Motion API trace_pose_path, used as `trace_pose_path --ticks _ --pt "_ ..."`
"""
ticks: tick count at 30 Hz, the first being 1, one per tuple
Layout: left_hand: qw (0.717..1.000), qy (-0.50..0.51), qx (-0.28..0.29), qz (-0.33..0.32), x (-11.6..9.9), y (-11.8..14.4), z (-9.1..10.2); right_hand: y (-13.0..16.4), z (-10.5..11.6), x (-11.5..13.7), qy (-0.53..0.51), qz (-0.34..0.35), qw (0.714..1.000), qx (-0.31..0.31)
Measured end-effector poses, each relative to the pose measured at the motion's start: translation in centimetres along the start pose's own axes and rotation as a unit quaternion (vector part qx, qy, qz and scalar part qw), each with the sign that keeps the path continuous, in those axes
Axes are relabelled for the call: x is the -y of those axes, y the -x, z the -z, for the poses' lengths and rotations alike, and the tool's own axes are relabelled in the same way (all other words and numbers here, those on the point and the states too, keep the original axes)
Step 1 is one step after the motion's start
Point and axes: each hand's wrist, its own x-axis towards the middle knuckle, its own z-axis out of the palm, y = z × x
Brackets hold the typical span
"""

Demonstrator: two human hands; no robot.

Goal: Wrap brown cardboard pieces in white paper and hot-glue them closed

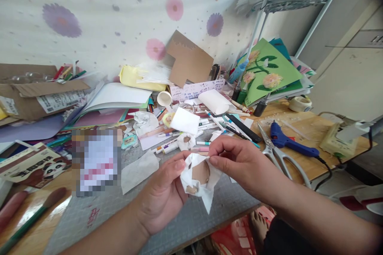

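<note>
Both my hands hold one small crumpled white paper piece (200, 179) with a brown cardboard patch showing in its middle. My left hand (163, 195) grips its left edge from below, thumb on top. My right hand (236, 161) pinches its upper right edge between thumb and fingers. The paper hangs just above the grey cutting mat (125, 211) near the table's front edge.
Scissors (279, 155) and a blue glue gun (289, 140) lie to the right on the wooden table. Several markers, paper scraps and a paper cup (164, 98) crowd the middle. A cardboard box (36, 91) stands at the left, green flower card (269, 71) at the back right.
</note>
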Motion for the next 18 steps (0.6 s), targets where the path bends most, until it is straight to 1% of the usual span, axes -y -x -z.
trace_pose_path --ticks 3,6,8,10,13,15,16,18 --pt "1.0 -0.008 -0.007 -0.004 0.0 0.1 -0.2 0.3 0.1 -0.1 0.051 0.06 0.997 -0.018" --pt "1.0 -0.002 -0.004 -0.009 0.0 0.0 -0.2 0.8 0.2 -0.2 0.091 0.125 0.988 -0.028" --pt "1.0 0.004 0.001 -0.017 0.0 -0.1 -0.1 1.3 0.2 -0.1 0.126 0.166 0.978 -0.024" --pt "1.0 0.01 0.003 -0.024 0.1 -0.1 0.0 1.7 0.1 0.1 0.182 0.199 0.963 -0.022" --pt "0.999 0.018 0.002 -0.033 0.1 -0.2 -0.1 2.4 -0.5 0.4 0.299 0.227 0.926 -0.03" --pt "0.999 0.016 -0.001 -0.047 0.1 -0.3 -0.2 2.7 -0.9 0.6 0.359 0.235 0.903 -0.029" --pt "0.998 0.013 -0.004 -0.056 0.0 -0.3 -0.3 2.8 -1.0 0.6 0.375 0.236 0.896 -0.024" --pt "0.998 0.013 -0.006 -0.063 0.1 -0.4 -0.3 2.9 -1.0 0.7 0.382 0.23 0.895 -0.017"
